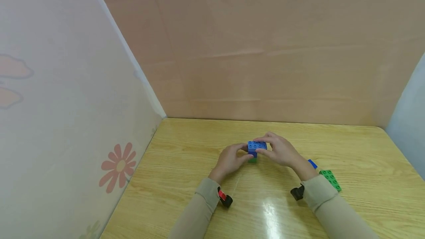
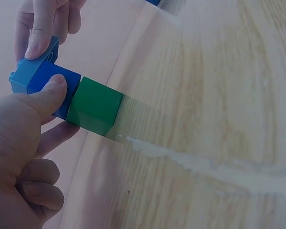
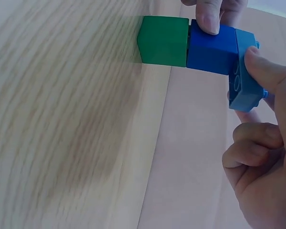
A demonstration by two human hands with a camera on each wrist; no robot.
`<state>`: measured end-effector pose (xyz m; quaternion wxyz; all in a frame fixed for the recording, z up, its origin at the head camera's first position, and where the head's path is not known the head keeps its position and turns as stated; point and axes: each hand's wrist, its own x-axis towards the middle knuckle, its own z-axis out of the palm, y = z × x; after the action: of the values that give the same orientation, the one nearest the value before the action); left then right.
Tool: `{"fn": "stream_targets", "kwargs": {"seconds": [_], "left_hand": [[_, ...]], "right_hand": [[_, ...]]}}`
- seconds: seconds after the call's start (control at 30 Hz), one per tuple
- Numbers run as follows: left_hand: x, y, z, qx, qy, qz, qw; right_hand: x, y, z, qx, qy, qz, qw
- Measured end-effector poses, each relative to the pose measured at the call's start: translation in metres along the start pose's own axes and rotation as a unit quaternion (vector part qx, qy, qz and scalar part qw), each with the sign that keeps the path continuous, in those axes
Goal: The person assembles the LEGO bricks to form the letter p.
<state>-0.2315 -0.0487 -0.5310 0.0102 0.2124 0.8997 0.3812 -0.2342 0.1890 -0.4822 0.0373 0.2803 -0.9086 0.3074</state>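
A green block [image 3: 163,40] stands on the table, with a dark blue block [image 3: 212,46] above it. Between these two a thin dark gap shows. On top lies a lighter blue studded brick [image 1: 257,145], which juts out to the right past the dark blue block. My left hand [image 1: 230,159] pinches the dark blue block between thumb and finger, seen closely in the left wrist view. The lighter blue brick is held at its overhanging end by my right hand [image 1: 280,151], thumb on the near side; its other fingers are curled in the right wrist view.
Right of the stack, by the right forearm, lie a green studded brick [image 1: 331,180], partly hidden by the sleeve, and a small blue piece [image 1: 312,164]. A brown panel [image 1: 259,65] rises behind the wooden table [image 1: 179,180]; a pale flowered wall [image 1: 66,84] stands at left.
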Motion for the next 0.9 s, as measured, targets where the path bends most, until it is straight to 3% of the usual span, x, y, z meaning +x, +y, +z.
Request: {"fn": "stream_targets", "kwargs": {"seconds": [0.37, 0.9], "left_hand": [[0.001, -0.004, 0.002, -0.007, -0.002, -0.005, 1.0], [-0.001, -0.012, 0.01, -0.014, -0.001, -0.011, 0.9998]], "right_hand": [[0.001, 0.005, 0.004, 0.006, -0.003, 0.008, 1.0], [-0.006, 0.016, 0.012, 0.068, 0.002, 0.013, 0.998]]}}
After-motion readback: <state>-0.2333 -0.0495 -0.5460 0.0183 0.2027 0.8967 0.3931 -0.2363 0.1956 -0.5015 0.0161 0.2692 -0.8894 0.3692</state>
